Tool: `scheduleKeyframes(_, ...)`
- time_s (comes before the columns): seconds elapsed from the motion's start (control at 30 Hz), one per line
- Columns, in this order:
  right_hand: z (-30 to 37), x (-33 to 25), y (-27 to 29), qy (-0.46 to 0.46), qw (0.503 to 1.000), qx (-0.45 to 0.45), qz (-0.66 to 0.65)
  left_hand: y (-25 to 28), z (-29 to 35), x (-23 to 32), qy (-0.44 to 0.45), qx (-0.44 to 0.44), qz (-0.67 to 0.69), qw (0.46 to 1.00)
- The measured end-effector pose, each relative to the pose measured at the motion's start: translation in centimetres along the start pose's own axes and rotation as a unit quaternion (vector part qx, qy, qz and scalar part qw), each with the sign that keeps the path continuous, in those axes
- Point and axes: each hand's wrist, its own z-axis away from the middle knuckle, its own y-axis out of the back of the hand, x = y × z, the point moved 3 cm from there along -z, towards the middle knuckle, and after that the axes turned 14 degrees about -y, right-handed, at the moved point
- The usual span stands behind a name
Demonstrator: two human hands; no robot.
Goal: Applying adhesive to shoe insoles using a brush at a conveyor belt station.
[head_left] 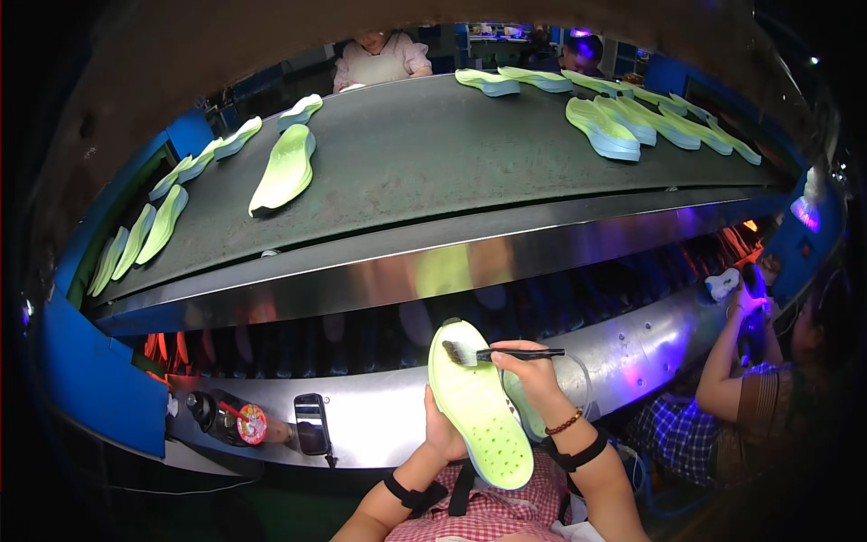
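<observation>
A pale yellow-green shoe sole [488, 425] with small holes over its lower half is tilted up in front of me. My left hand [441, 430] is closed on its left edge from beneath. My right hand [535, 379] pinches the black handle of a brush [519, 353]. The brush's dark-tipped bristles lie against the sole's upper part. Behind my right hand a second pale green piece shows in part; I cannot tell what supports it.
Beyond a metal ledge [343, 388], a dark conveyor belt [388, 163] carries several green-and-blue soles [284, 172]. A phone [312, 425], a drink cup [253, 423] and a dark bottle [201, 408] stand at left. A co-worker [731, 397] sits at right; others are across the belt.
</observation>
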Motion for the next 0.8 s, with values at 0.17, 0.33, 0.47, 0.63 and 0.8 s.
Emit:
scheduleKeyframes(0.17, 0.0, -0.2, -1.6, 0.101, 0.981, 0.028, 0.163, 0.8, -0.5, -0.5, -0.032, 0.091, -0.038, 0.995)
scheduleKeyframes(0.33, 3.0, -0.5, -2.7, 0.303, 0.882, 0.009, 0.362, 1.8, -1.3, -0.3, -0.031, 0.154, -0.079, 0.984)
scheduleKeyframes(0.47, 7.1, 0.1, -1.6, 0.196, 0.874, -0.158, 0.416, 2.1, -1.6, 3.0, -0.102, 0.115, -0.09, 0.984)
scheduleKeyframes(0.63, 8.1, -2.0, -0.1, 0.086, 0.927, -0.222, 0.289, 0.9, -0.7, 3.1, -0.037, -0.001, -0.076, 0.996)
scheduleKeyframes(0.8, 5.0, -4.3, -1.0, 0.176, 0.963, 0.021, 0.204, -0.8, -0.5, 0.8, 0.014, -0.007, -0.019, 1.0)
